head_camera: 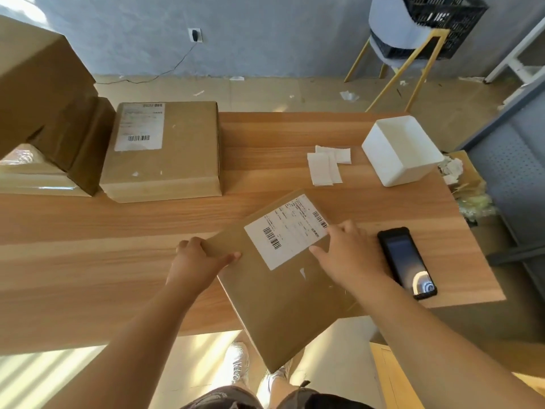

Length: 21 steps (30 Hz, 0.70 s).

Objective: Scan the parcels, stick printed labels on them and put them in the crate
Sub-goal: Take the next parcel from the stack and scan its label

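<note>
A flat brown cardboard parcel lies tilted over the front edge of the wooden table, with a white printed label on its top. My left hand grips the parcel's left edge, thumb on top. My right hand presses on the label's right lower corner with spread fingers. A black handheld scanner lies on the table just right of my right hand. A black crate sits on a chair at the far back right.
A second labelled parcel lies at the back left beside stacked brown boxes. Loose white label backings and a white tray sit at the back right. A grey rack stands right of the table.
</note>
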Tool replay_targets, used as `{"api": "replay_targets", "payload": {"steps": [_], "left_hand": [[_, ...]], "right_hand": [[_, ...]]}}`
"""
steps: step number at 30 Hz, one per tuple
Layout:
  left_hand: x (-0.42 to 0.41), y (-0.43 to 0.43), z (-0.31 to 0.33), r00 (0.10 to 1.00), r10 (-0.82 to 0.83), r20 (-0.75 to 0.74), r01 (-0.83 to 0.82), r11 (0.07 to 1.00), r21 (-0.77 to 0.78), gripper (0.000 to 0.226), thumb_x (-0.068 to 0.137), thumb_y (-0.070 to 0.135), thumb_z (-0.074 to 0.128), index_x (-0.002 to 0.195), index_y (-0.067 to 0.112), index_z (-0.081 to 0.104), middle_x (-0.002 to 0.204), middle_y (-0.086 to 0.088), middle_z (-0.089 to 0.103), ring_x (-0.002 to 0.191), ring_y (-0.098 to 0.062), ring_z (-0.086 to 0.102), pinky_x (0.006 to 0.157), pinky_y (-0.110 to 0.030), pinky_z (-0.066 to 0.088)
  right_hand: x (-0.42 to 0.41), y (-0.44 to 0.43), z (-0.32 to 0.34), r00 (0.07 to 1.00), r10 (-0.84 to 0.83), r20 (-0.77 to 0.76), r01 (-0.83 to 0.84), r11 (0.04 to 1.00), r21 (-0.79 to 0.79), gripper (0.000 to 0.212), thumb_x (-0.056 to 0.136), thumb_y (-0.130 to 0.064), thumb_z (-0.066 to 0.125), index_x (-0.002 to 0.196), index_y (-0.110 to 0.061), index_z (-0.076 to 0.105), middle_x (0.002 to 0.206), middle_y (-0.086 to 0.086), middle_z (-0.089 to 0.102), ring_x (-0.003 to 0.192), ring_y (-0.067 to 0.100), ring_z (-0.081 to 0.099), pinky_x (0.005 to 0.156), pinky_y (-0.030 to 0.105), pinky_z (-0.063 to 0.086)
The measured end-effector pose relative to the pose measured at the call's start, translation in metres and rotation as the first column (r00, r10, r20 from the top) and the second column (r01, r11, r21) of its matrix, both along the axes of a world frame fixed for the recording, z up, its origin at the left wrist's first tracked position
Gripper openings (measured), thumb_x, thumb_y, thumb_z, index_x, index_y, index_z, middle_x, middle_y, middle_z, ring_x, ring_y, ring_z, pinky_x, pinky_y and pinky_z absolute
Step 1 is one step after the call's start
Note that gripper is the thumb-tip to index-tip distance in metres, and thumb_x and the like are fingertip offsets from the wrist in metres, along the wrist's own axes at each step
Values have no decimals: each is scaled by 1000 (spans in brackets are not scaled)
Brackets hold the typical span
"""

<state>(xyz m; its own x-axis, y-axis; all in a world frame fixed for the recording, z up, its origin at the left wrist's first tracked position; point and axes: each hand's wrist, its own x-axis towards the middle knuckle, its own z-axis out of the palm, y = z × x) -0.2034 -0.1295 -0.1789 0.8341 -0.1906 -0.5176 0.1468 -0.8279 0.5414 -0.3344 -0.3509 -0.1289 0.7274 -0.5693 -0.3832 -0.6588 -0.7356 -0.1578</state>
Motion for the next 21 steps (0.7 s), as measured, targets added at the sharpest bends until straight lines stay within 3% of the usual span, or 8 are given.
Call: {"api": "replay_targets", "payload": {"steps": [4,7,11,14,16,21], "left_hand": [[3,-5,4,981,-132,139,141,989,-52,79,69,43,77,136,19,42,137,3,41,127,-27,31,101,-37,32],[6,-8,6,950,-265,165,283,954,-96,76,71,30,77,138,20,42,130,-3,50,120,-22,44,97,-32,38],[6,2,10,946,-292,144,298,954,-25,62,66,39,78,120,22,54,106,3,51,93,-16,52,74,-30,42],[6,14,10,954,-274,120,280,959,-38,38,73,39,73,103,22,57,97,5,59,87,-14,58,67,-29,44],[6,20,12,957,-277,81,281,959,-45,28,76,35,72,96,23,56,88,7,63,83,-12,60,62,-26,43],[-5,18,15,929,-368,19,369,929,-41,20,75,32,73,82,23,57,81,11,64,76,-7,62,62,-21,45]], "right_hand": [[-10,33,-5,993,20,-118,-23,999,-25,58,93,-57,42,128,-11,48,136,7,38,122,25,41,96,35,39],[-6,39,-12,987,70,-146,-76,996,-35,77,93,-59,41,144,-3,29,152,15,22,138,28,23,110,36,26],[11,27,-15,978,95,-184,-77,992,100,87,92,-56,45,153,-14,-1,159,5,-18,147,28,-13,118,53,8],[25,17,-15,973,81,-218,-65,995,77,82,91,-58,47,152,-36,-3,159,4,-15,144,35,-7,116,57,4],[34,13,-14,975,93,-202,-76,993,90,80,91,-53,50,151,-42,-2,160,3,-13,145,34,-6,117,55,5],[37,0,-20,995,96,-30,-88,976,200,76,95,-33,56,154,-28,8,160,-7,-15,147,21,-12,120,48,2]]}}
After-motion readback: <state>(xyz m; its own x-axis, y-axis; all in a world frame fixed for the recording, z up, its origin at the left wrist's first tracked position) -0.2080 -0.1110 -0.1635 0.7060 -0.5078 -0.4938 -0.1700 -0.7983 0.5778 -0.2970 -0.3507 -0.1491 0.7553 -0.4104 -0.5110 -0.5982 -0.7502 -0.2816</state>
